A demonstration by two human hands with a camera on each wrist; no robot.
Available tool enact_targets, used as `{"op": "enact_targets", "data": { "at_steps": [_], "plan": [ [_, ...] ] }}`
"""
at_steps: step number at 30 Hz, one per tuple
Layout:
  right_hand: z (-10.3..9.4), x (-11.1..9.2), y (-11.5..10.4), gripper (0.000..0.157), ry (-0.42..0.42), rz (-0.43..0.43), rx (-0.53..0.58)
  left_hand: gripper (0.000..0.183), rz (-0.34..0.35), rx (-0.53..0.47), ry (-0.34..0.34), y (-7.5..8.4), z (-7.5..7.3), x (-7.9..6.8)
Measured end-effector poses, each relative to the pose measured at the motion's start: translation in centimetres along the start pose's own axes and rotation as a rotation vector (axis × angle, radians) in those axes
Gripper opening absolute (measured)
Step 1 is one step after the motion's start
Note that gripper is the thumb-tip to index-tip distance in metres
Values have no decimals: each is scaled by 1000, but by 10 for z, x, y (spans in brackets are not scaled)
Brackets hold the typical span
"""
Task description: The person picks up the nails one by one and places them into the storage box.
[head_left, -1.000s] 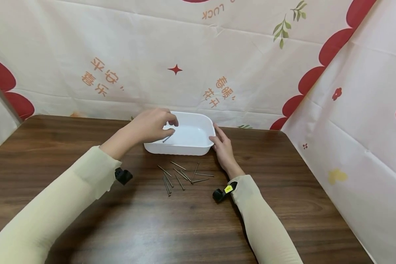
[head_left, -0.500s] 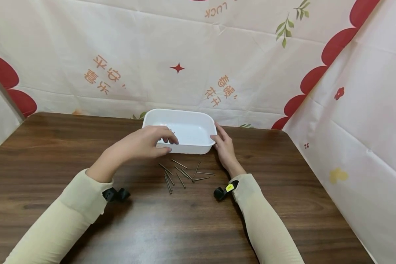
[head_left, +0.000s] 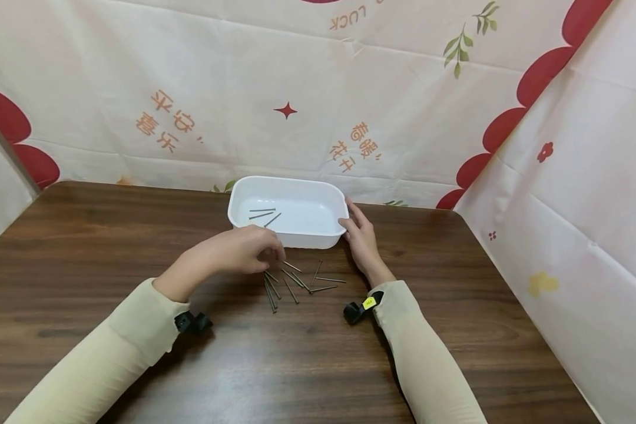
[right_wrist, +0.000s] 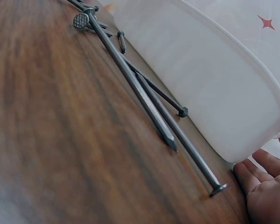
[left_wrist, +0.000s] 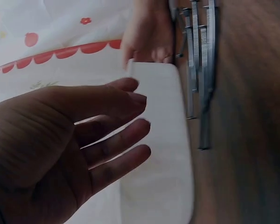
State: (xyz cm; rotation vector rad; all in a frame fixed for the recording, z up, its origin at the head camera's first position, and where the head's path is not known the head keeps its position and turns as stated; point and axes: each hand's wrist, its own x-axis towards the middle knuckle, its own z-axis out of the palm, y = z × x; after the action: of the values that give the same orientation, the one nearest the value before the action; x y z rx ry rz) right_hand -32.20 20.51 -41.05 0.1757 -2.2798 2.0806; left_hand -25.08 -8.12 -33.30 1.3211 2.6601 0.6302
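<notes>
Several steel nails (head_left: 291,292) lie loosely grouped on the table in front of a white plastic tray (head_left: 310,241). Inside the tray, toward its left, rest 3 more nails (head_left: 262,209). My left hand (head_left: 235,250) hovers at the left side of the loose nails, its fingertips overlapping some of them in the head view. The left wrist view shows that hand (left_wrist: 51,135) with loosely bent fingers and nothing between them. At the tray's right end, my right hand (head_left: 361,238) holds the tray, thumb at the rim and fingers along the outer wall.
The brown wooden table (head_left: 297,365) runs back to a printed cloth backdrop (head_left: 233,88) just behind the tray. Another cloth (head_left: 588,206) hangs along the right side. A black wrist camera (head_left: 356,312) sits at the right cuff.
My left hand had a nail over the tray, let it go inside, and has drawn back toward me to the nails on the table. The right hand stays at the tray's end.
</notes>
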Motion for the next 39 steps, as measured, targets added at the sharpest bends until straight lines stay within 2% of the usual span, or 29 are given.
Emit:
{"op": "enact_targets", "data": {
  "at_steps": [3, 7, 16, 21, 28, 39],
  "plan": [
    [-1, 0, 0, 60, 1, -4, -7, 25, -32, -9, -59, -3, 6, 3],
    [-1, 0, 1, 60, -7, -10, -4, 26, -42, 18, -91, -6, 13, 3],
    [-2, 0, 0, 58, -18, -4, -5, 36, -34, 62, -89, -10, 23, 5],
    [-2, -1, 1, 59, -3, 6, -1, 33, -32, 70, -86, -13, 27, 7],
    [0, -2, 0, 60, -3, -2, -32, 31, -54, 24, -95, -14, 30, 9],
    [-3, -2, 1, 60, 0, 1, -37, 24, -78, 48, -109, -12, 33, 11]
  ]
}}
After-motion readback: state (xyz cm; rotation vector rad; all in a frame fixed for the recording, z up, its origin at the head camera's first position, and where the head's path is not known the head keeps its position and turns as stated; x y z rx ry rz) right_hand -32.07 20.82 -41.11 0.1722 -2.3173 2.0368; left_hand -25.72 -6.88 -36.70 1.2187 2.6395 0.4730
